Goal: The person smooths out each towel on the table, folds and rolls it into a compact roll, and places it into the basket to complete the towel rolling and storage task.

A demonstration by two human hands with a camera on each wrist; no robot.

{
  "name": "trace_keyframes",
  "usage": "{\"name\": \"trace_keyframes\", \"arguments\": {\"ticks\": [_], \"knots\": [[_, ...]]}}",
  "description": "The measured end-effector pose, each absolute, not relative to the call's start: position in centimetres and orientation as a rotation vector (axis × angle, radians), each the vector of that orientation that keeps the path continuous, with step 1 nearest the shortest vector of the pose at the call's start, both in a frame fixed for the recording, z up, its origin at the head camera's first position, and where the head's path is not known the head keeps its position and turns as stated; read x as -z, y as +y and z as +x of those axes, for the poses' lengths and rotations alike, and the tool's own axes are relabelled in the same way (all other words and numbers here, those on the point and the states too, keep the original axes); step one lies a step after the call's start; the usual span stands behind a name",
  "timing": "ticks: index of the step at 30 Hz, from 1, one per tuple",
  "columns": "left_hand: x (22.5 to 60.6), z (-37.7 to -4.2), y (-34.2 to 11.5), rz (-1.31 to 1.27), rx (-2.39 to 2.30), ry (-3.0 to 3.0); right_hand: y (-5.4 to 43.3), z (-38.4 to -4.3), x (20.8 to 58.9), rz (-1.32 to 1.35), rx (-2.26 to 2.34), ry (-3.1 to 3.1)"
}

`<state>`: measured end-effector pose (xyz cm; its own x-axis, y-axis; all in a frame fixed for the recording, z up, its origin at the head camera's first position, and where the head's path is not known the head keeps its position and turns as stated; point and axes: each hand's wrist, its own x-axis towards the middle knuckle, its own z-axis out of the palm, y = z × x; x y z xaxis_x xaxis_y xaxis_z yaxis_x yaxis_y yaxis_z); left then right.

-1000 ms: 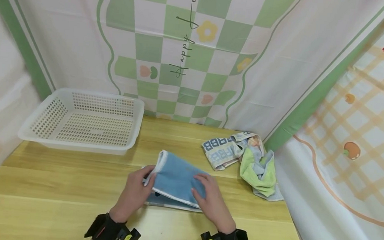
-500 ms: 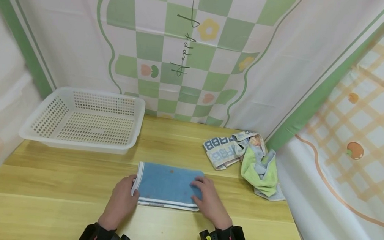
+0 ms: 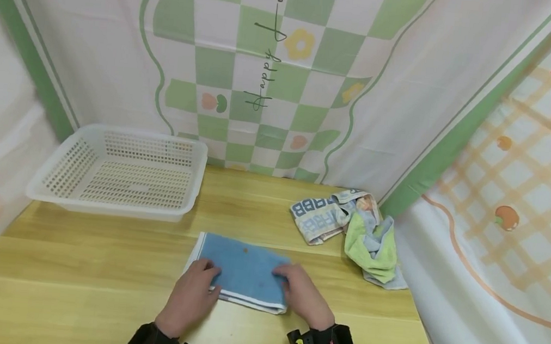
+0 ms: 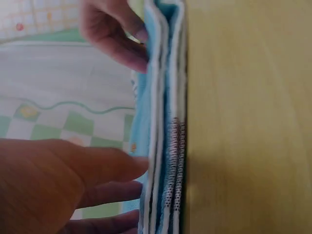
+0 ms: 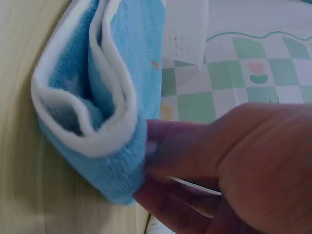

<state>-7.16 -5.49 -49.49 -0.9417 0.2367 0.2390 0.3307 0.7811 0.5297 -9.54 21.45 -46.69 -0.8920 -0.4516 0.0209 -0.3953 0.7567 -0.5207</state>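
Note:
A blue towel (image 3: 242, 270) with white edging lies folded in several layers on the table, its right end angled slightly toward me. My left hand (image 3: 192, 296) is over its near left part, and in the left wrist view the fingertips (image 4: 139, 166) press straight onto the top layer near the edge. At the towel's right end rests my right hand (image 3: 305, 295). The right wrist view shows its fingers (image 5: 168, 146) touching the upper face beside the rounded white-edged fold (image 5: 105, 139). Neither hand reaches underneath the layers.
A white perforated plastic basket (image 3: 186, 208) stands at the back left of the wooden table (image 3: 72, 307). At the back right lie a crumpled lettered cloth (image 3: 318, 219) and a green and grey cloth (image 3: 372, 251). Printed curtains (image 3: 274, 73) enclose the table's back and sides.
The raised upper layer of the towel has come down flat. My left hand let go of the left edge and moved right onto the top; the towel turned slightly, its right end nearer me.

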Motion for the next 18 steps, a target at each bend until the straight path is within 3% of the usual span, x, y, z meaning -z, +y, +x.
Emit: {"name": "trace_keyframes", "arguments": {"ticks": [9,18], "knots": [[49.4,-7.8,-5.9,-0.671,0.83,-2.854,21.5,-9.2,46.6,-0.605,0.812,2.838],[49.3,-11.3,-6.2,-0.905,0.598,-2.869,20.7,-9.2,47.4,-0.568,0.645,2.961]]}}
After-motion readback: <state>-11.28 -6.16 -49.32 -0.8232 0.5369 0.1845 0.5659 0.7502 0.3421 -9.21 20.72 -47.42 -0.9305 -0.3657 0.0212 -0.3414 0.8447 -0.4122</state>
